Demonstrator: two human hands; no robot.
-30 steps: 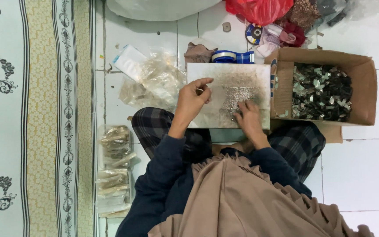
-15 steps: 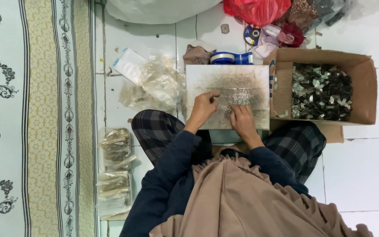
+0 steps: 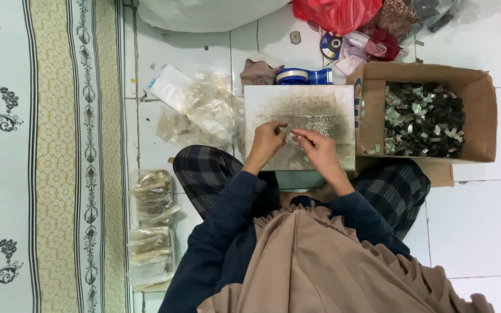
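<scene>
A tiny pale piece sits pinched between the fingertips of the left hand and the right hand, too small to tell its shape. It hangs just above a flat, square grey board (its surface smudged dark and speckled) that lies level across the person's lap. A thin scatter of small metal bits lies near the board's middle.

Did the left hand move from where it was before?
Yes. The left hand came down from the board's top edge toward the right hand at the middle.
</scene>
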